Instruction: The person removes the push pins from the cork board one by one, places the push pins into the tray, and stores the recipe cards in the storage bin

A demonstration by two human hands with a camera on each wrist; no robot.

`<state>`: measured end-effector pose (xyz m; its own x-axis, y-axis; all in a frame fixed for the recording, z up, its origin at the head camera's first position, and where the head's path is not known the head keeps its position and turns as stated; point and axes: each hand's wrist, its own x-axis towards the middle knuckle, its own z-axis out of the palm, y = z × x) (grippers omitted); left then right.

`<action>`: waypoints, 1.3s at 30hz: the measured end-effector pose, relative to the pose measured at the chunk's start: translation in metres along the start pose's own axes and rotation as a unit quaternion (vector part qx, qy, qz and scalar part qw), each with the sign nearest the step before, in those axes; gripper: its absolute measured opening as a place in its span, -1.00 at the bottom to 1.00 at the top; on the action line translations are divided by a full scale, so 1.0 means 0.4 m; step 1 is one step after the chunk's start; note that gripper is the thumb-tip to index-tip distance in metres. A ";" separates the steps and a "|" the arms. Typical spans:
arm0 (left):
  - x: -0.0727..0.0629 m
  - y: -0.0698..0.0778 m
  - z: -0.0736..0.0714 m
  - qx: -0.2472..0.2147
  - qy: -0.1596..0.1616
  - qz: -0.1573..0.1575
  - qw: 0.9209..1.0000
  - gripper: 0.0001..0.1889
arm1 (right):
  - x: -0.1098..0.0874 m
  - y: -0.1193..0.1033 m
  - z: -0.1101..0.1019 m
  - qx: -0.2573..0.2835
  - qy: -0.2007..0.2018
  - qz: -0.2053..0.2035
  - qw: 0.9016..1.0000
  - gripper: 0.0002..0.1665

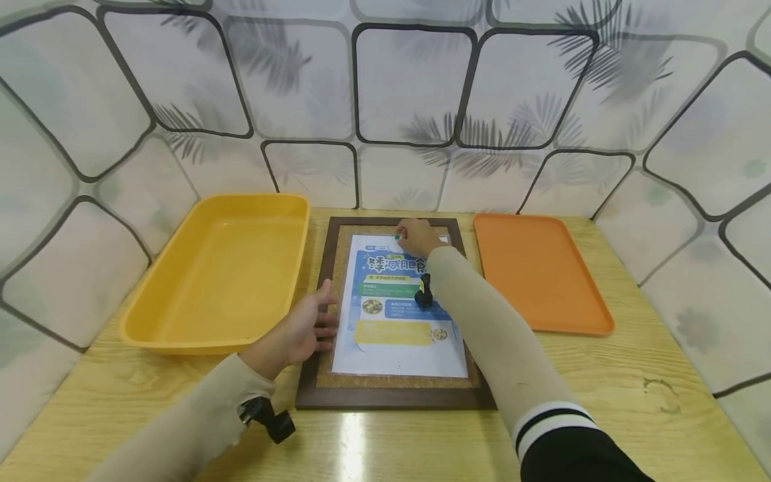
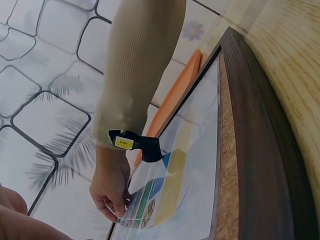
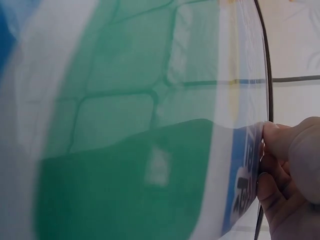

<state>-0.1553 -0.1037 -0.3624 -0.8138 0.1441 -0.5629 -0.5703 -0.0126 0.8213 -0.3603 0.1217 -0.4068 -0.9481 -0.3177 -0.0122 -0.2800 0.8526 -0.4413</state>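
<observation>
A laminated printed poster [image 1: 385, 358] lies on a cork board [image 1: 391, 381] with a dark wooden frame [image 1: 394, 399]. At the poster's top edge my right hand [image 1: 418, 237] has its fingers curled, pinching a small green pushpin [image 1: 397, 236] close to the sheet. The thumb and fingertips of this hand [image 3: 292, 175] show right at the sheet's edge in the right wrist view. My left hand [image 1: 304, 326] rests at the frame's left side, fingers spread and overlapping the cork border; nothing is held in it.
On the left stands a yellow tray [image 1: 211, 281], close beside the frame. To the right lies a flat orange tray [image 1: 539, 274]. Patterned cloth walls [image 1: 409, 87] surround the wooden table [image 1: 632, 402] at the back and sides.
</observation>
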 end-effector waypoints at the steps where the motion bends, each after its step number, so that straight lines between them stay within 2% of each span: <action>1: 0.001 0.001 0.001 -0.004 0.001 -0.001 1.000 -0.26 | 0.001 -0.001 0.000 -0.001 -0.001 0.001 1.000 -0.69; 6: 0.009 0.003 0.007 -0.014 0.009 -0.009 1.000 -0.29 | 0.004 -0.004 0.002 -0.003 -0.002 0.014 1.000 -0.76; 17: 0.031 0.012 0.010 -0.008 0.019 -0.044 0.999 -0.23 | 0.006 -0.002 0.004 0.011 -0.003 0.028 1.000 -0.75; 22: 0.038 0.010 0.009 -0.021 0.018 -0.045 0.999 -0.25 | 0.011 0.001 0.005 0.006 -0.004 0.025 1.000 -0.76; 24: 0.038 0.007 0.009 0.004 0.014 -0.033 0.999 -0.31 | 0.013 0.000 0.005 0.003 -0.003 0.022 1.000 -0.77; 26: 0.041 0.003 0.006 0.048 0.009 -0.011 0.999 -0.41 | 0.016 -0.001 0.004 0.001 -0.004 0.019 1.000 -0.77; 29: 0.045 -0.006 0.002 0.132 0.009 0.031 0.991 -0.55 | 0.022 -0.004 0.001 -0.010 -0.011 0.016 1.000 -0.78; 31: 0.047 -0.010 0.000 0.169 0.017 0.050 0.984 -0.55 | 0.027 -0.006 -0.001 -0.019 -0.020 0.016 0.999 -0.77; 34: 0.051 -0.019 -0.001 0.198 0.032 0.062 0.978 -0.51 | 0.035 -0.004 0.000 -0.041 -0.036 0.014 0.998 -0.76; 37: 0.055 -0.029 -0.003 0.208 0.042 0.069 0.975 -0.49 | 0.049 0.008 0.007 -0.057 -0.039 0.006 0.998 -0.79; 39: 0.058 -0.033 -0.007 0.207 0.043 0.075 0.975 -0.47 | 0.057 0.016 0.009 -0.058 -0.038 -0.010 0.998 -0.72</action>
<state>-0.1670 -0.1030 -0.3867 -0.9010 0.0877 -0.4248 -0.3652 0.3751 0.8520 -0.3833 0.1182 -0.4133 -0.9296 -0.3611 -0.0736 -0.3180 0.8869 -0.3351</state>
